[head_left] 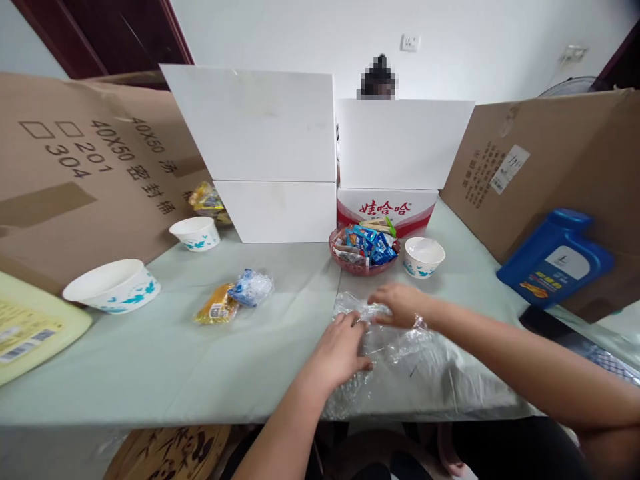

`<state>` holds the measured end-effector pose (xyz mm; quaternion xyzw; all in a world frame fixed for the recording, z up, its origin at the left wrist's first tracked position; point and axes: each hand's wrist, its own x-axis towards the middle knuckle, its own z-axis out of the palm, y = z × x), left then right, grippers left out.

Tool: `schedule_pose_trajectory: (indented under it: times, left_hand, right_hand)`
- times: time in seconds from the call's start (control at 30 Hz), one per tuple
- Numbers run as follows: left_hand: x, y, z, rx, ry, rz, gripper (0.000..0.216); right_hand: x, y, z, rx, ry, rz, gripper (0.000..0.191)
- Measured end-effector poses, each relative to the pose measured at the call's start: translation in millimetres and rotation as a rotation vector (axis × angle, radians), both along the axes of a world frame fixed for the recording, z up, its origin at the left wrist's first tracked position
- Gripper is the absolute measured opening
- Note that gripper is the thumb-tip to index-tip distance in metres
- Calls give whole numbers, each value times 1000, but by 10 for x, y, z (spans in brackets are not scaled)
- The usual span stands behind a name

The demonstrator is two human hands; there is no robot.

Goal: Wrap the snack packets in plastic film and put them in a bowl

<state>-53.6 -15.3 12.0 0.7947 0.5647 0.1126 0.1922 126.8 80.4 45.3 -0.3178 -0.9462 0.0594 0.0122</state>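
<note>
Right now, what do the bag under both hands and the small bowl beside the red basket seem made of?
The bag under the left hand and right hand looks like thin glossy plastic film: transparent, wrinkled, with bright glints. The small bowl beside the red basket seems matt white paper with a blue print and rolled rim, though thin plastic is possible.

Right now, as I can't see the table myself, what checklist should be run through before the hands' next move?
1. The left hand and right hand rest on the clear plastic bag: ok.
2. Bag's mouth open: cannot tell.
3. Red snack basket upright beyond the bag: ok.
4. Paper bowl beside basket, upright: ok.
5. Two wrapped snacks clear of the hands: ok.
</note>
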Motion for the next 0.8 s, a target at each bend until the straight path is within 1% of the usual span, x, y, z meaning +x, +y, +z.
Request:
schedule_pose_trajectory:
  times: [0.07, 0.13, 0.2, 0.23, 0.3, 0.33, 0.4, 0.47, 0.53, 0.67, 0.73, 0.8]
  left_hand:
    - [-50, -22, 31, -1, -2, 7, 53]
    - [-77, -34, 58, 17, -39, 44, 37]
    - [-68, -28, 63, 81, -86, 71, 21]
    - [-52, -17, 53, 119, -92, 65, 18]
    - [-14, 16, 11, 159, -49, 40, 22]
    - [0, 35, -16, 146, -6, 37, 30]
    - [5, 72, -71, 76, 90, 64, 51]
    - [-24, 102, -116, 13, 158, 110, 66]
    - [-70, 126, -152, -13, 195, 138, 74]
    - [-123, 154, -182, -8, 208, 158, 78]
    - [-117, 131, -132, 57, 172, 190, 70]
    - [-101, 63, -15, 167, 61, 236, 48]
  right_hand:
    - [140, -294, -279, 58, -40, 13, 61]
    - [248, -500, -491, 70, 1, -21, 68]
    - [305, -616, -611, 53, 50, -65, 76]
    - [315, -645, -641, 43, 62, -86, 82]
    - [315, -665, -663, 28, 62, -128, 93]
    - [311, -663, -663, 26, 55, -149, 96]
    - [313, -651, -661, 26, 44, -188, 101]
    - [340, -635, -671, 34, 35, -238, 105]
    - [393, -613, -699, 47, 30, -312, 103]
    - [530, -545, -732, 85, 57, -451, 87]
    - [610, -519, -664, 99, 134, -447, 76]
    - [708, -522, -508, 71, 292, -395, 62]
